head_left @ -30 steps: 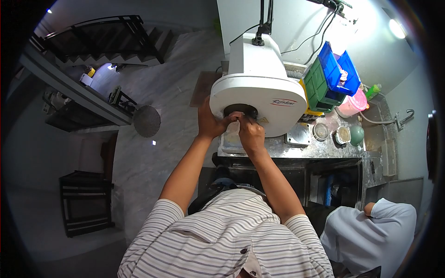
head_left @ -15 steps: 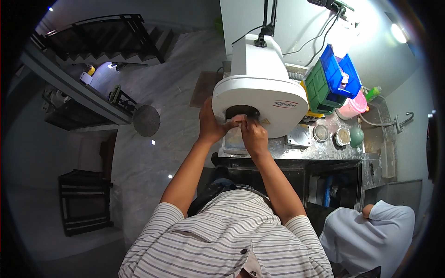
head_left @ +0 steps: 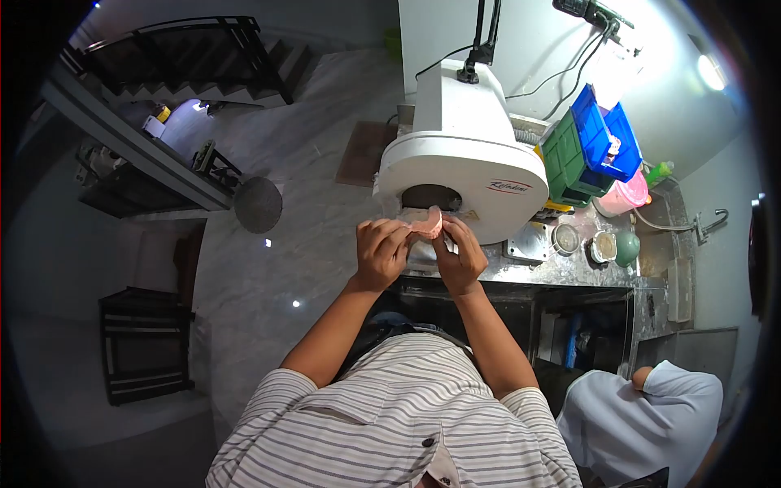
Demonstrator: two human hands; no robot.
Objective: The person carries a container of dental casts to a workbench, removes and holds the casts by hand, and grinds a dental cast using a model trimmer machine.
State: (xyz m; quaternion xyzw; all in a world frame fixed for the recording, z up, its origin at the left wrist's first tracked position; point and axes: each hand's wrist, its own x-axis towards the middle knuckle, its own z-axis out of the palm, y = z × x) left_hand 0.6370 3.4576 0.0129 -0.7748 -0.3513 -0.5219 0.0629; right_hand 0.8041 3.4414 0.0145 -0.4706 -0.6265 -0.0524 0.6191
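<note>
A curved pink denture (head_left: 429,225) is held between my two hands, just in front of the white machine (head_left: 488,167) with "Refodent" lettering. My left hand (head_left: 382,254) grips its left end, fingers curled. On its right side, my right hand (head_left: 462,254) pinches it between thumb and fingers. Behind the denture, the machine's dark round opening (head_left: 432,197) shows, and both hands are outside it. The fingers hide parts of the denture.
Green (head_left: 567,159) and blue bins (head_left: 606,134) stand right of the machine. Beyond them are a pink tub (head_left: 622,198), a green bowl (head_left: 626,249) and a faucet (head_left: 714,221). A person in a light top (head_left: 647,419) is at the lower right.
Both hands have drawn back from the machine's opening toward me, bringing the denture with them. My left hand has left the machine's side edge, and more of the denture shows.
</note>
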